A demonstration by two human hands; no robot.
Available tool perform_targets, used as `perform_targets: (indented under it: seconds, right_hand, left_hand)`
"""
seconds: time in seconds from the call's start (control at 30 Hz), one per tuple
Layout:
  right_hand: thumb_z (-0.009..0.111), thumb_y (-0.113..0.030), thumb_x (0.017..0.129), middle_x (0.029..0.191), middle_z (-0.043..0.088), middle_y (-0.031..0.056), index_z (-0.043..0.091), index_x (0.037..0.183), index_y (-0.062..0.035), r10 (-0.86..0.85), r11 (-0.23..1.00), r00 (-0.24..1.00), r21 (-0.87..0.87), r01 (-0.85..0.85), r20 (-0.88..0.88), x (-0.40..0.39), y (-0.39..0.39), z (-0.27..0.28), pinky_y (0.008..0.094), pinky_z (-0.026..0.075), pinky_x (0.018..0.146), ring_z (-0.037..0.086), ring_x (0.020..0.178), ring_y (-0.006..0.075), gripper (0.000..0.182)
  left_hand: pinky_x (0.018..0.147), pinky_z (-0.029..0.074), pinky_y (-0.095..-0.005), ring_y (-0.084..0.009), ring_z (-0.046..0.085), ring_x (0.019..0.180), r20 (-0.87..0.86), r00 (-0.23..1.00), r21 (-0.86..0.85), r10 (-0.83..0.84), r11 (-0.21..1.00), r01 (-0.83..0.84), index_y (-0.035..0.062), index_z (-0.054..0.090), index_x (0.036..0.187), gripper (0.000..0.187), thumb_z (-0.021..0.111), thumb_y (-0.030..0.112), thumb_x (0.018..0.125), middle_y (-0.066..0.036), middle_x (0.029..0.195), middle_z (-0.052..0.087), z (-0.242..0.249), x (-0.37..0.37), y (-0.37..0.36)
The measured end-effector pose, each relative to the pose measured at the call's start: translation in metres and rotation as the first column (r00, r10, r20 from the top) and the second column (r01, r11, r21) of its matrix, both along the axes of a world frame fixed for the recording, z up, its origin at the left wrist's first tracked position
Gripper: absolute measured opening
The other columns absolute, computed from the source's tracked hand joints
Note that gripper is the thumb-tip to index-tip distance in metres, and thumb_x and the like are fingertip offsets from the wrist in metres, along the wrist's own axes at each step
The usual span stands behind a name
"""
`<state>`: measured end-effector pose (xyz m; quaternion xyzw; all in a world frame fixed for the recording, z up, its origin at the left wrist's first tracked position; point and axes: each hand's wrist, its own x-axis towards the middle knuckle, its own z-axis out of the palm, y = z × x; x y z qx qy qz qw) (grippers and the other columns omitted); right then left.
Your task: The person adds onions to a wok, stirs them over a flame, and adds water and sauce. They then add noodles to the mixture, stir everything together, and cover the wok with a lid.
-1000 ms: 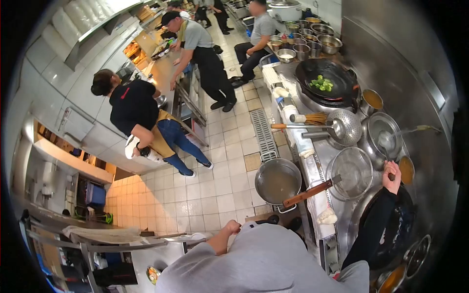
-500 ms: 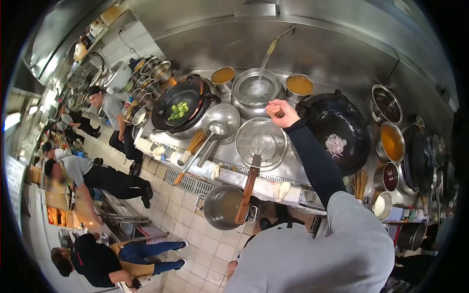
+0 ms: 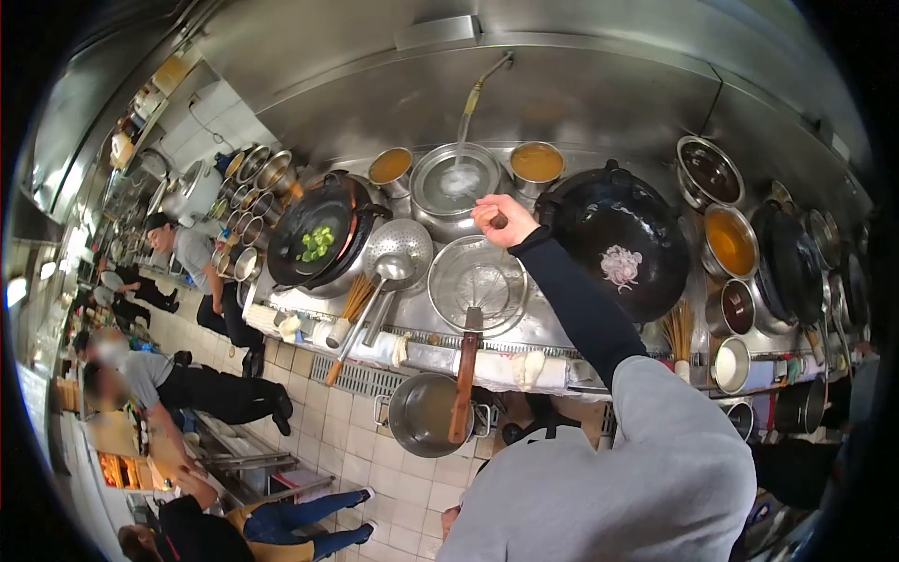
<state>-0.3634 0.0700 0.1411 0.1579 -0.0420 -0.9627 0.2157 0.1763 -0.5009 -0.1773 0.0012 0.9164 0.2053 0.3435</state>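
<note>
My right hand (image 3: 506, 221) is closed in a loose fist, thumb and fingers together, above the stove near the rim of a steel pot (image 3: 419, 201) into which a tap (image 3: 471, 94) runs water. What the fist holds, if anything, I cannot make out. Below it, a wire strainer (image 3: 440, 307) with a wooden handle (image 3: 465, 379) lies over the worktop edge. To the right, a large black wok (image 3: 585, 220) contains sliced shallots or onions (image 3: 621, 268). Only a sliver of my left hand (image 3: 450, 521) shows beside my grey shirt; its fingers are hidden.
Left of the strainer lie a perforated skimmer (image 3: 409, 245) and a ladle (image 3: 394, 269). Another wok (image 3: 298, 245) holds chopped green vegetables above a lit burner. A deep pot (image 3: 426, 421) stands below the worktop edge. Several sauce bowls line the right. Co-workers (image 3: 211, 389) stand along the left.
The view has shifted slightly, so the stove sits further left. My right hand stays closed near the water pot. At lower left, a person in black has lowered, one arm reaching to the counter.
</note>
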Motion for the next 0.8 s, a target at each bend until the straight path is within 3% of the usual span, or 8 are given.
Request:
perform_targets:
  seconds: [0.13,0.57,0.67,0.7,0.73,0.8]
  right_hand:
    - [0.057,0.001,0.093,0.07,0.044,0.0018,0.038,0.078,-0.0051,-0.027,0.998,0.996,-0.065,0.022,-0.079,0.003,-0.001,0.003,0.0206,0.042,0.046,0.047,0.054,0.0101,0.026]
    - [0.056,0.002,0.094,0.072,0.042,0.0009,0.036,0.08,-0.0053,-0.049,0.998,0.996,-0.043,0.046,-0.071,0.025,0.008,0.038,0.0192,0.042,0.045,0.044,0.051,0.0086,0.026]
    - [0.056,0.001,0.096,0.072,0.043,0.0008,0.04,0.086,-0.0004,-0.117,0.992,0.988,-0.054,0.112,-0.097,0.051,0.013,0.04,0.0181,0.041,0.045,0.044,0.051,0.0079,0.019]
    - [0.057,0.0,0.097,0.073,0.044,0.001,0.043,0.097,0.007,-0.146,0.989,0.987,-0.045,0.144,-0.06,0.065,0.016,0.041,0.0178,0.04,0.044,0.044,0.051,0.0073,0.016]
    - [0.058,0.0,0.098,0.074,0.044,0.0012,0.041,0.113,0.0131,-0.152,0.986,0.984,-0.085,0.145,-0.088,0.081,0.02,0.041,0.0189,0.04,0.043,0.045,0.053,0.0076,0.026]
    - [0.057,0.0,0.098,0.075,0.044,0.0015,0.039,0.121,0.0126,-0.167,0.976,0.98,-0.159,0.148,-0.112,0.116,0.028,0.041,0.02,0.039,0.043,0.045,0.056,0.0078,0.032]
  left_hand:
    - [0.075,0.055,-0.0484,-0.0356,0.072,0.09,0.026,0.999,0.022,-0.028,0.999,0.027,0.0097,0.073,0.095,0.019,0.059,0.021,0.088,-0.018,0.095,0.073,-0.005,-0.012,-0.001]
    - [0.073,0.055,-0.0473,-0.0353,0.071,0.087,0.021,0.999,0.068,-0.05,0.997,0.048,0.0087,0.073,0.093,0.016,0.063,0.016,0.082,-0.017,0.089,0.072,-0.008,-0.019,-0.024]
    - [0.072,0.055,-0.0471,-0.0353,0.07,0.086,0.016,0.998,0.081,-0.062,0.995,0.06,0.0084,0.073,0.093,0.016,0.064,0.015,0.081,-0.017,0.088,0.071,-0.012,-0.02,-0.028]
    - [0.072,0.055,-0.047,-0.0353,0.07,0.086,0.013,0.998,0.085,-0.067,0.994,0.066,0.0083,0.073,0.093,0.016,0.065,0.014,0.081,-0.017,0.087,0.071,-0.011,-0.022,-0.029]
    - [0.072,0.055,-0.0469,-0.0352,0.07,0.085,0.013,0.997,0.089,-0.075,0.993,0.073,0.0083,0.073,0.093,0.016,0.065,0.014,0.08,-0.016,0.087,0.071,-0.013,-0.022,-0.031]
    - [0.071,0.054,-0.0468,-0.0352,0.07,0.085,0.011,0.996,0.103,-0.09,0.991,0.088,0.0081,0.073,0.093,0.016,0.066,0.013,0.079,-0.016,0.086,0.071,-0.017,-0.026,-0.032]
